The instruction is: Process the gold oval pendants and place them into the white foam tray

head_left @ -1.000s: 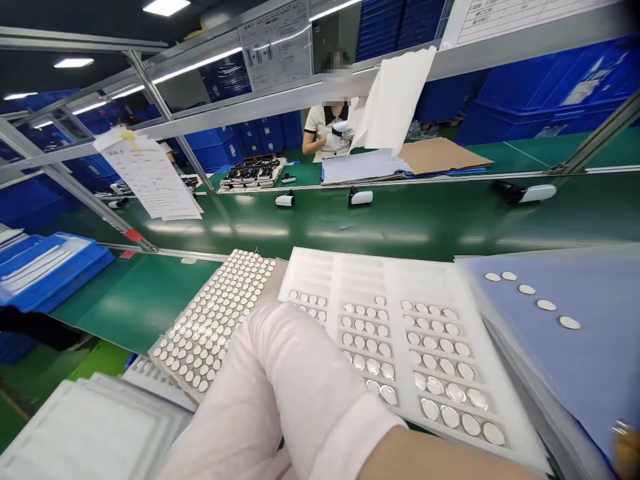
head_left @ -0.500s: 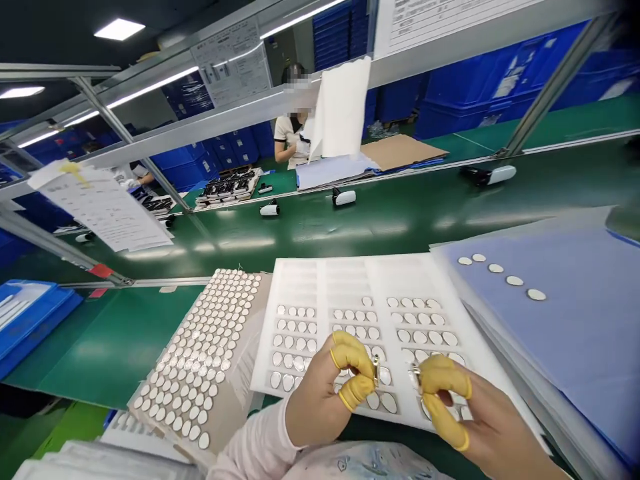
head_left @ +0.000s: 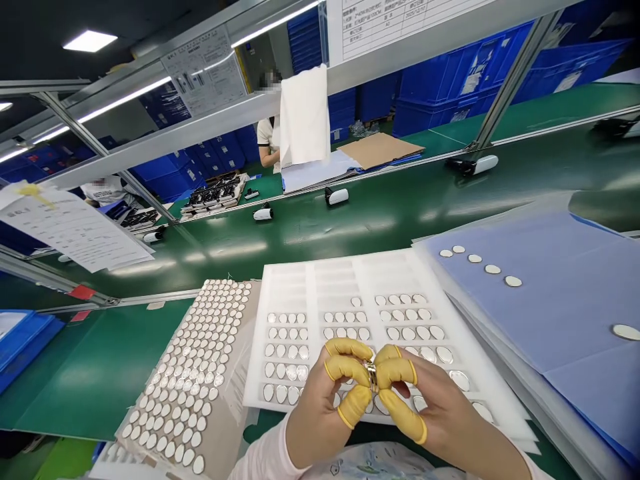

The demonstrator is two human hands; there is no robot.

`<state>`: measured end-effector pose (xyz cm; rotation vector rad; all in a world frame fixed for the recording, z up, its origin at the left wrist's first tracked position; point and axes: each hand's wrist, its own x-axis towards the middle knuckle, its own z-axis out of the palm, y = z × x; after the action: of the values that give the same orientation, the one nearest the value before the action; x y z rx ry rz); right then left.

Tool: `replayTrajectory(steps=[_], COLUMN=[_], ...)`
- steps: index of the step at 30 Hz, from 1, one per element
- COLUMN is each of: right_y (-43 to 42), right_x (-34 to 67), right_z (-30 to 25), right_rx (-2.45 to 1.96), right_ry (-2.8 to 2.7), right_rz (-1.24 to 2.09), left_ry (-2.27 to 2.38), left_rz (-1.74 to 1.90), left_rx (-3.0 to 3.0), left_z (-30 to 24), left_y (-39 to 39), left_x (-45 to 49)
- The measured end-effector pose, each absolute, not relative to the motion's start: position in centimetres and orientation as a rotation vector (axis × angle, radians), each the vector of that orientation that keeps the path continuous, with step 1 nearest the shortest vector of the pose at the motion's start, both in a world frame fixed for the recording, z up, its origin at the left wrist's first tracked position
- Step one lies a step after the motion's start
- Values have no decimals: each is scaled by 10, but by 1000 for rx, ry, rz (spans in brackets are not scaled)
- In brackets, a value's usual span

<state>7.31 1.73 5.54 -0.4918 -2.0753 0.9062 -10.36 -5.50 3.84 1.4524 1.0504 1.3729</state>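
The left hand (head_left: 320,413) and right hand (head_left: 425,400) close narrowly on a small metal piece (head_left: 372,377), pinched between yellow-capped fingertips (head_left: 345,369), probably to keep skin off it, just above the near part of a white foam tray (head_left: 300,287).

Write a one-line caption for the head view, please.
Left hand and right hand pinch a small metal piece above a white foam tray.

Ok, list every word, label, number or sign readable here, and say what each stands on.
Printed form on the overhead rail: lines of print, too small and blurred to quote.
Notice on the rail further left: too small to read.
Hanging paper sheet: too small to read.
White label on a blue crate: too blurred to read.
Nothing here can be quoted reliably.
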Motion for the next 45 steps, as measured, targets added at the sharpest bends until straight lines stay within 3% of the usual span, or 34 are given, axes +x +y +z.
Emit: replayTrajectory(steps=[12,21,31,41,45], right_y=[17,23,30,30,27], right_x=[83,80,82,85,88], right_z=[52,26,23,20,19], right_rx=[-537,-684,-699,-780,-726], right_ry=[-1999,-1795,-1728,-1848,-1913], right_rz=[1133,1281,1704,1532,1285], left_ry=[1138,1271,1221,1183,1348], left_rz=[1440,1292,1412,1395,1408], left_rx=[1533,1451,2093,2359,2351], left_z=[37,28,33,26,19], left_y=[-48,-47,-30,-26,-27], left_x=[-96,-91,-93,-93,-91])
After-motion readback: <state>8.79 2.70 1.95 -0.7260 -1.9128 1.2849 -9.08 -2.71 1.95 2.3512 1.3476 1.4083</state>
